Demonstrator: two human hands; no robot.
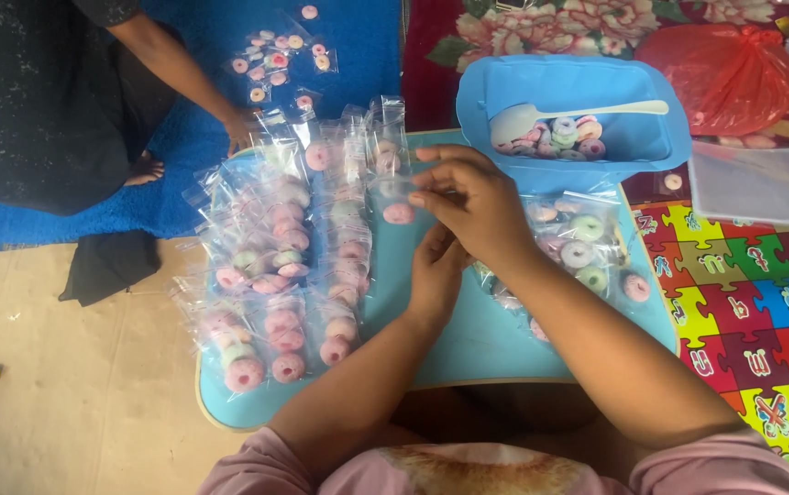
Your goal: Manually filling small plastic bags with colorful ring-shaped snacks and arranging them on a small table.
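A: Nearest is the pink sleeve (pixel 468 467), then both forearms running up over the blue bench (pixel 468 344). Which step is this?

B: Bagging sweets, I'd judge. The right hand (pixel 477 206) and left hand (pixel 435 270) meet near the bench's middle on a small clear bag (pixel 394 197) with one pink ring sweet (pixel 399 214) at its bottom. It looks like the closing step for that bag.

A: And the fingers?

B: The right fingers (pixel 431 194) are narrow, tips drawn together at the bag's edge, pinching or pressing it. The left hand sits under the right, at its 6 o'clock, and its fingertips are hidden; I cannot tell how far they're open.

A: Where does the bag sit relative to the rest?

B: At 9 o'clock from the hands lie rows of filled bags (pixel 275 275), covering the bench's left half. At 3 o'clock is a looser heap of bags (pixel 582 247). At 1 o'clock a blue tub (pixel 651 137) holds loose sweets and a white spoon (pixel 578 112).

A: The next move?

B: My guess is it calls for a firm press along the bag's mouth, then a free spot among the rows. Another person's hand (pixel 240 128) rests at 11 o'clock, beyond the bench, on the blue mat (pixel 358 46).
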